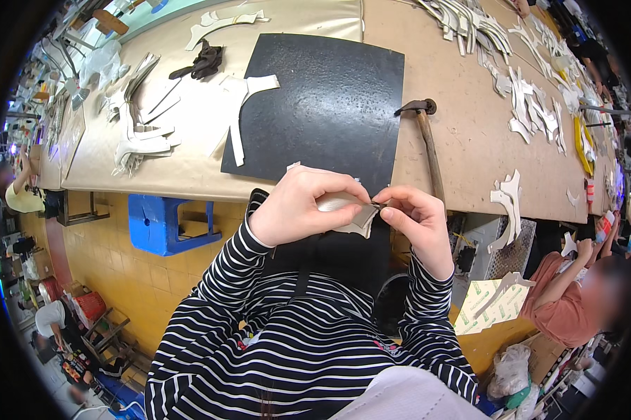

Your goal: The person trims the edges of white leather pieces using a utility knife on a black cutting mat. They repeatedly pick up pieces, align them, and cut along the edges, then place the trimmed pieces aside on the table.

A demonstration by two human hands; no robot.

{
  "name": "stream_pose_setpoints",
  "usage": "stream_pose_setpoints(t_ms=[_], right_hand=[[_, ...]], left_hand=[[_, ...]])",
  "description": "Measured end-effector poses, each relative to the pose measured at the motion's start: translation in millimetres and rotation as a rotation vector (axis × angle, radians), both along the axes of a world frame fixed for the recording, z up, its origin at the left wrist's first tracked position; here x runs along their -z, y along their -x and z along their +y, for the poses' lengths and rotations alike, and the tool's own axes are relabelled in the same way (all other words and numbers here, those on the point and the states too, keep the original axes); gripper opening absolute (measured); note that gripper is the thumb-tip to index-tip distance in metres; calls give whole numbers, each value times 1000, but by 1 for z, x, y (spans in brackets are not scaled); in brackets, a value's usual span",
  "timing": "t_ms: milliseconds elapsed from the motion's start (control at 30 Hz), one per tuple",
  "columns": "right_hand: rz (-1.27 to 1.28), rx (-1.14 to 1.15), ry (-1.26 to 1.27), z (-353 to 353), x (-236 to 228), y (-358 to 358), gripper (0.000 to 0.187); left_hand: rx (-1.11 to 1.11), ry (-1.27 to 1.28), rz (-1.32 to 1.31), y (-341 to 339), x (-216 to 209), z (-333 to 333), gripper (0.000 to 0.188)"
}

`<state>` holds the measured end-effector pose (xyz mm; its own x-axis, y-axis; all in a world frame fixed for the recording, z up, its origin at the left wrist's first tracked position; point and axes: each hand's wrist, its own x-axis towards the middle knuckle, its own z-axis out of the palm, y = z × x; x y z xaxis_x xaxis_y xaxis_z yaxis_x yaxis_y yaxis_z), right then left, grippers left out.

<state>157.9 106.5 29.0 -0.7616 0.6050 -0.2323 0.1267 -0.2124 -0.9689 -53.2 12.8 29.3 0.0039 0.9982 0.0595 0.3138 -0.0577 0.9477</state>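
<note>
Pale cut piece [349, 213] pinched between left hand [303, 204] and right hand [415, 218] fingers, above black mat [329, 105].

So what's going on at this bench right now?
A person in a striped top holds a small pale cut-out piece in both hands just off the table edge. The left hand wraps over it while the right hand pinches its edge. On the table ahead lie a black mat, a hammer beside it, and more pale cut-outs in piles. Another person sits to the right.
</note>
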Motion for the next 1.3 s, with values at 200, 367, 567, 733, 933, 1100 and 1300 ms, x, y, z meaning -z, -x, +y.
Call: stream_pose_setpoints(t_ms=[200, 367, 567, 733, 933, 1100, 1300], right_hand=[[22, -1, 10, 0, 0, 0, 17], [-2, -27, -6, 2, 1, -1, 17], [5, -17, 43, 2, 4, -2, 16], [-6, 6, 86, 2, 3, -3, 14], [1, 157, 95, 2, 5, -5, 17], [77, 170, 62, -4, 7, -2, 26], [45, 89, 165, -2, 4, 0, 24]], left_hand=[[10, 2, 21, 2, 0, 0, 17], [15, 26, 17, 2, -2, -1, 18], [13, 24, -8, 1, 0, -2, 17], [13, 42, -7, 0, -1, -3, 17], [-71, 44, -58, 5, -4, -9, 13], [-166, 47, -133, 5, -2, -11, 16], [-110, 25, -106, 4, -1, -13, 16]])
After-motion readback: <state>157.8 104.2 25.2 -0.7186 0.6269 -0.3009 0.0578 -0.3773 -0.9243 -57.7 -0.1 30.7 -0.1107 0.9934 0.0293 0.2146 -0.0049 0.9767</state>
